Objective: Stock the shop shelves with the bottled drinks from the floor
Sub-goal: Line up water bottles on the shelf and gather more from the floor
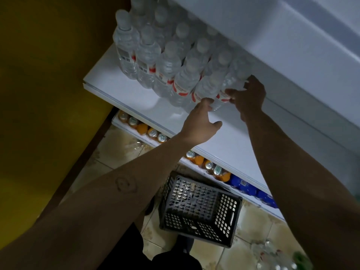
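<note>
At frame centre, the end bottle of the front row on the shelf is grasped by the right hand. The next bottle is touched by the released left hand.

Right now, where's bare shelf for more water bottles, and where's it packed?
Free: the strip of white shelf between the water bottles and the front edge, and the stretch right of the right hand. Packed: the bottle block running back under the upper shelf, and the lower shelf's cans.
</note>
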Demonstrator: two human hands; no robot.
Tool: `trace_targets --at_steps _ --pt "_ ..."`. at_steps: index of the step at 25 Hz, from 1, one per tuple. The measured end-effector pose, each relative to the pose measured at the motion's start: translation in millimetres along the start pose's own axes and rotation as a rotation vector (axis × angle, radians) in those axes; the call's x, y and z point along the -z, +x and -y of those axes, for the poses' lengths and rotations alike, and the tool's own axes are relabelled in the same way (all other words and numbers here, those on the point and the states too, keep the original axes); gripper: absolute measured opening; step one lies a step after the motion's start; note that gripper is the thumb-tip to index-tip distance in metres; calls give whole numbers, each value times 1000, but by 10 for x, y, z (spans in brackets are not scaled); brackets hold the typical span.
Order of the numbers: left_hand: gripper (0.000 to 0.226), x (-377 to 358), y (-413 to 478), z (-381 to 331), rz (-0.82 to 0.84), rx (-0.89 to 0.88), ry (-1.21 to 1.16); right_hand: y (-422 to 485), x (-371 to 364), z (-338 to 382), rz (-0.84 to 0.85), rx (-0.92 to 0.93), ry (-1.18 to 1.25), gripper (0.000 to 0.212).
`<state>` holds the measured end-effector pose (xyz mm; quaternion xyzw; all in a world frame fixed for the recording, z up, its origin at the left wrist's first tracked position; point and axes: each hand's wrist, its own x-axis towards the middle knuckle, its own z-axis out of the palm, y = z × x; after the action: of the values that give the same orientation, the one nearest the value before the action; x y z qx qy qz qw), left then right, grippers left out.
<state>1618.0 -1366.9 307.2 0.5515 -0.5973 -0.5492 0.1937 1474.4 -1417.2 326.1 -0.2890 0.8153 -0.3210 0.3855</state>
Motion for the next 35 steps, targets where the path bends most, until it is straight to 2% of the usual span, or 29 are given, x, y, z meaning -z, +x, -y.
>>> trace_targets --at_steps 5,10,13,17,20,23,28,31,35 --pt "63 78 -50 51 -21 2 -19 6 -30 -79 -100 62 30 49" --pt "63 118 -99 100 10 25 25 54 -16 -39 -29 15 26 50" --pt "66 97 -165 67 34 43 45 18 30 -24 4 50 -59 53" --pt "68 103 -240 0 45 42 30 -141 120 -46 2 81 -14 82" --pt "64 71 -370 -95 69 26 4 -455 247 -120 45 131 67 90" --pt "63 54 -585 -223 90 -12 -7 -992 356 -258 64 140 122 83" --pt "57 74 -1237 -359 122 -151 73 -1974 522 -677 -3 191 166 57" --pt "54 -82 -1768 -378 119 -210 109 -2544 792 -996 -23 209 231 55" --pt "52 -658 -2560 -436 170 -295 127 -3286 1372 -1598 -107 221 299 57"
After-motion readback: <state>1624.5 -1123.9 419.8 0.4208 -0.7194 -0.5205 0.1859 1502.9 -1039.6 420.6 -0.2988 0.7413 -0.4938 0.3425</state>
